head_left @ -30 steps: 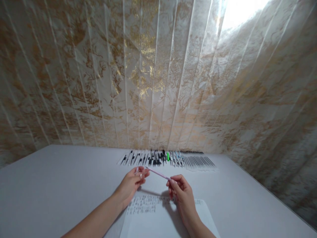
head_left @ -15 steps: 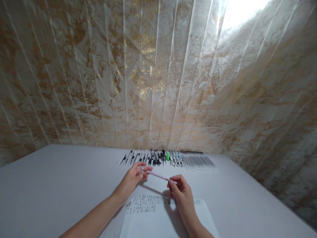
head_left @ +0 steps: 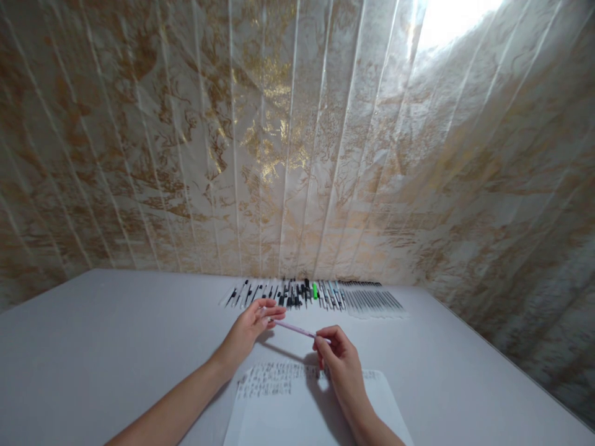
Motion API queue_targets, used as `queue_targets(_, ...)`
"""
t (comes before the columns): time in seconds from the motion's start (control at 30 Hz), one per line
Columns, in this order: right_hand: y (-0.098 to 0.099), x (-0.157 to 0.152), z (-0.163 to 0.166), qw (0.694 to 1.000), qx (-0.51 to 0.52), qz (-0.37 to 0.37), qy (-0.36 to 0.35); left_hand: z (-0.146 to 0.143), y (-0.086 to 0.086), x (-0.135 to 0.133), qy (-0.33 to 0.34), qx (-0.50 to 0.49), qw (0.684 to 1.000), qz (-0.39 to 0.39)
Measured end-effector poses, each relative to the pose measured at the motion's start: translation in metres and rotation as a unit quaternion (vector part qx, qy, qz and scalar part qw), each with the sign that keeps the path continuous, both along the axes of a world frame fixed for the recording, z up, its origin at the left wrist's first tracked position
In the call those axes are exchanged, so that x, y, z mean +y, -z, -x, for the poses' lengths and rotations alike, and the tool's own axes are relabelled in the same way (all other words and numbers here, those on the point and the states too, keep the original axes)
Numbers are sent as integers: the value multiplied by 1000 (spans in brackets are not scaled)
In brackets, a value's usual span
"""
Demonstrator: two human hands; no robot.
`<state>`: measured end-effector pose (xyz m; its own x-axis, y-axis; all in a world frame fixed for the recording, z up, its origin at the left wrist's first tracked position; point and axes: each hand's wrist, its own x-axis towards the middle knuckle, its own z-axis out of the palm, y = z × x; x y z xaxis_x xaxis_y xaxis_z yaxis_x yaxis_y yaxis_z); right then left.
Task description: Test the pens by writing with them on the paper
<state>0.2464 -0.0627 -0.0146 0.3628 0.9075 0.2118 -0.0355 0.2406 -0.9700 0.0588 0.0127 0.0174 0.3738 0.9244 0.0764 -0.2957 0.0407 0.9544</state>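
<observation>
A slim pale purple pen (head_left: 295, 328) is held up slantwise between my hands, over the far edge of a written sheet. Its right end is pinched between the thumb and fingers of my right hand (head_left: 343, 359). At the pen's other end, the thumb and fingers of my left hand (head_left: 255, 323) close around the tip, with the outer fingers stretched out; a small pale bit shows between them, too blurred to name. Below lies the white sheet of paper (head_left: 279, 421), with rows of dark handwriting along its top; my right wrist covers part of it.
A row of several pens (head_left: 246, 294) lies along the back of the white table (head_left: 116, 334), with a bright green pen (head_left: 315, 291) among them. Thin grey refills or sticks (head_left: 374, 300) lie side by side to the right. Behind hangs a gold-patterned curtain (head_left: 279, 155).
The left thumb has moved in against the pen's left end. The pen and my right hand have hardly shifted.
</observation>
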Motion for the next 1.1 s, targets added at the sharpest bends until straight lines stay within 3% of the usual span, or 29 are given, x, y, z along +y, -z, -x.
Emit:
queue_targets(0.5,-6,-4,3,1000,8,0,-23,1,-7,-3,-35,-22,999,6)
queue_targets(0.83,-2,-5,2,999,-43,-11,-19,0,-3,-3,-76,49,992,-92)
queue_targets(1.0,-4,-6,2,999,-48,-6,-10,2,0,-3,-82,51,993,-65)
queue_targets(1.1,-4,-5,1,999,-40,-3,-18,3,3,-2,-93,64,989,-94)
